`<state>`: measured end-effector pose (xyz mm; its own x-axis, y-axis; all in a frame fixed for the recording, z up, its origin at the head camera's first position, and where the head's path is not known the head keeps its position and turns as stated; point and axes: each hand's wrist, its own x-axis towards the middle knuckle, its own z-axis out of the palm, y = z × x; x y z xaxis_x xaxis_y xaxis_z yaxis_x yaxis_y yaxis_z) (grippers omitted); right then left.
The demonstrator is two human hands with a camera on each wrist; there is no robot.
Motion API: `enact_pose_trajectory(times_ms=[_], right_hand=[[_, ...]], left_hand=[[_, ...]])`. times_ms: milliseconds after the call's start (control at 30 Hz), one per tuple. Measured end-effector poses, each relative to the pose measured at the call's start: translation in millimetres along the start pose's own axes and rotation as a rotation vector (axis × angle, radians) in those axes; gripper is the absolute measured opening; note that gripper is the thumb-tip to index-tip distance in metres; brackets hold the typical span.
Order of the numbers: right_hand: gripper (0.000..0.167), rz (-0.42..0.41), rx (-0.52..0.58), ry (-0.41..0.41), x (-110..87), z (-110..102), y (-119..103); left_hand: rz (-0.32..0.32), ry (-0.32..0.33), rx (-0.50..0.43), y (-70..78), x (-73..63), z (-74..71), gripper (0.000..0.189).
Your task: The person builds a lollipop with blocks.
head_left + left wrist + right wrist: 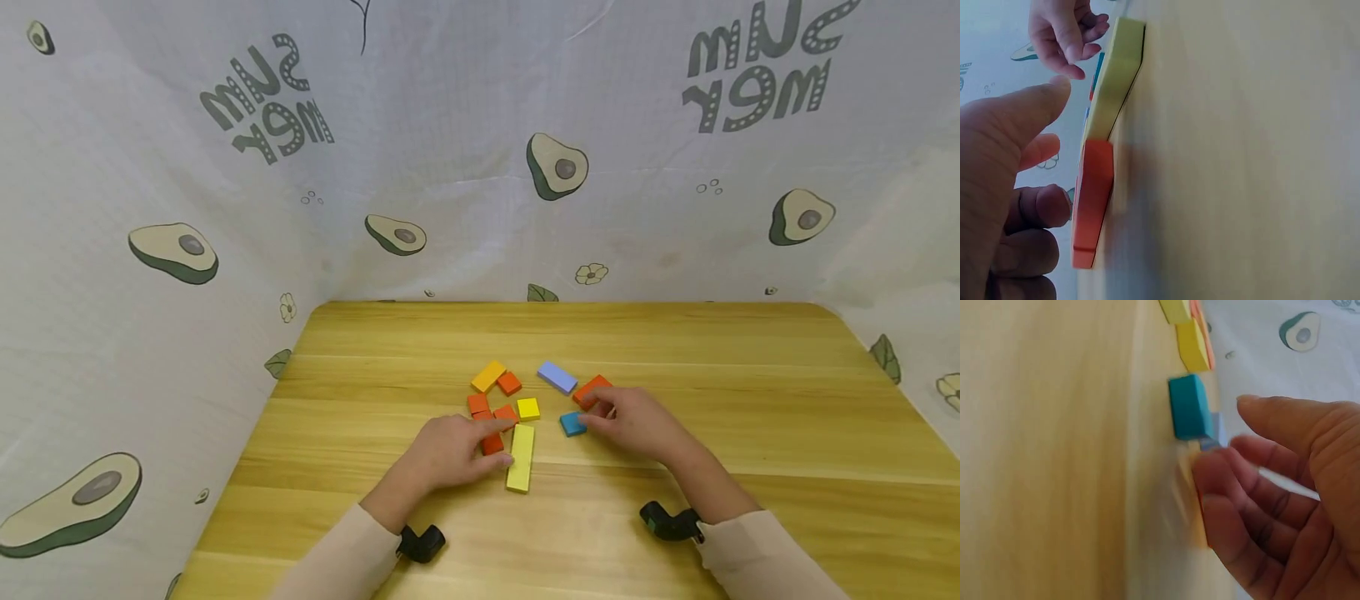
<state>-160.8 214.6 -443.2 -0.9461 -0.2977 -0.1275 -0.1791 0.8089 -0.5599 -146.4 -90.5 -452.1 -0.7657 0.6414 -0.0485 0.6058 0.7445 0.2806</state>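
Observation:
My left hand (450,454) hovers low over the red-orange blocks, index finger stretched out and thumb apart from it. Its thumb tip is right beside a long pale yellow block (521,458), and a longer red block (492,442) lies partly under the hand. In the left wrist view nothing sits between thumb and fingers, with a red block (1094,194) just beyond them. My right hand (633,421) has loosely bent fingers, thumb apart, nothing held. Its fingertips are close to a small blue block (1189,407) and partly cover a red block (592,389) behind.
Further back lie an orange block (489,376), a small red square (509,383) and a periwinkle block (557,377). A yellow square (528,408) sits between the hands, beside small red-orange squares (477,403). A printed white curtain (480,167) surrounds the wooden table (675,333).

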Motion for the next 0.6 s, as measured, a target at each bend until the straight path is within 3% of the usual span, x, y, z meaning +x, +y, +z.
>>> enact_pose_trajectory(times_ms=[133,367,600], right_hand=[[0.034,0.07,-0.043,0.015,0.9,9.8,-4.0],[0.039,0.083,-0.082,0.026,1.0,17.6,-5.2],[0.035,0.096,-0.061,0.013,0.7,18.7,-7.3]], left_hand=[[0.027,-0.009,0.026,5.7,-0.6,6.9,0.052],[0.037,0.01,0.051,9.5,0.5,14.0,0.048],[0.008,0.044,-0.017,14.9,0.0,19.7,0.048]])
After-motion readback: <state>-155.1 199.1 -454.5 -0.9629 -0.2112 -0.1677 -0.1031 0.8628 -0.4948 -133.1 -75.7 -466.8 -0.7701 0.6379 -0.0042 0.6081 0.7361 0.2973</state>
